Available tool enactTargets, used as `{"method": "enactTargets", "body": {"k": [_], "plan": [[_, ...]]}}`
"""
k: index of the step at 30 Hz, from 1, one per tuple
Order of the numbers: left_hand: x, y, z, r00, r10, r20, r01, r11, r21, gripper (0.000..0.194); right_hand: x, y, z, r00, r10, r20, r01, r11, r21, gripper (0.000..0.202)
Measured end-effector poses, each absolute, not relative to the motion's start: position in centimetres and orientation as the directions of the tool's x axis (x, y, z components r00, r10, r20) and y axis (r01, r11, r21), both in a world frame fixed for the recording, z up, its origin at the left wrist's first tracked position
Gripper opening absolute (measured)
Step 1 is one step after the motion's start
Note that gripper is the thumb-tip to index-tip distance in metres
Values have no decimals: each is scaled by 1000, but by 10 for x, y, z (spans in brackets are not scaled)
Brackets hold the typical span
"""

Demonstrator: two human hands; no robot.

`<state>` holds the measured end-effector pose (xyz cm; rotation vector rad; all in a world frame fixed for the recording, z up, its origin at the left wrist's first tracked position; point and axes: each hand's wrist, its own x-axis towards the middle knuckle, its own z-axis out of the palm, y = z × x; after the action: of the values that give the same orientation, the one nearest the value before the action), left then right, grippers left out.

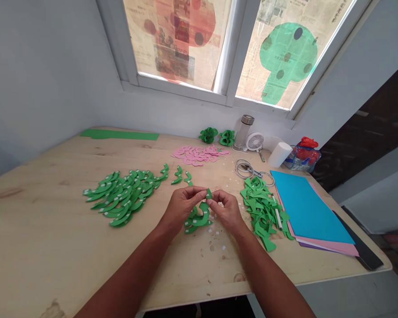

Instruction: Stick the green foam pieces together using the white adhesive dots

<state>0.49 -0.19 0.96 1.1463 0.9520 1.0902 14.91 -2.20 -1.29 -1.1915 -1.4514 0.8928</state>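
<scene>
Over the middle of the wooden table, my left hand [182,206] and my right hand [226,210] meet fingertip to fingertip. Both pinch a small green piece [208,193] between them. Just below lie a few curved green pieces [203,216] with white squares on them, partly hidden by my left hand. A large pile of similar green curved pieces [129,194] spreads out to the left. Three small green groups, one of them a wavy strip [177,175], lie beyond my hands. Tiny white squares [217,232] are scattered beside my right hand.
Green scraps [260,207] with a white pen [277,214] lie right, beside blue sheets [311,207] and scissors [252,170]. Behind are pink pieces [199,154], green paper flowers [208,135], a bottle [243,132], a fan [254,141], a white roll [280,154] and a clear bag [301,158].
</scene>
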Motion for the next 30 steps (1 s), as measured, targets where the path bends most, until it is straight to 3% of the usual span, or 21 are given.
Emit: {"method": "enactTargets", "body": {"k": [5, 13, 17, 19, 22, 26, 30], "plan": [[-2, 2, 8, 307, 948, -89, -209, 158, 965, 17, 148, -25, -9, -73, 974, 214, 174, 223, -959, 14], [2, 4, -1, 295, 952, -86, -220, 155, 963, 21, 147, -22, -13, -111, 985, 135, 29, 139, -990, 19], [4, 0, 3, 63, 983, 170, -11, -170, 985, 19, 146, -19, -15, -20, 998, 60, -51, 59, -997, 20], [4, -2, 4, 9, 930, 368, 189, -363, 912, 13, 147, -18, -16, 10, 999, 43, -59, 43, -997, 18], [4, -5, 3, 96, 824, 558, 384, -548, 743, 10, 149, -17, -18, 30, 999, 42, -38, 43, -998, 16], [7, -5, -3, 200, 766, 611, 468, -622, 628, 11, 150, -16, -20, 29, 998, 49, -10, 49, -999, 14], [7, -3, -8, 212, 770, 602, 501, -615, 609, 13, 151, -17, -21, 18, 997, 73, 78, 71, -994, 12]]}}
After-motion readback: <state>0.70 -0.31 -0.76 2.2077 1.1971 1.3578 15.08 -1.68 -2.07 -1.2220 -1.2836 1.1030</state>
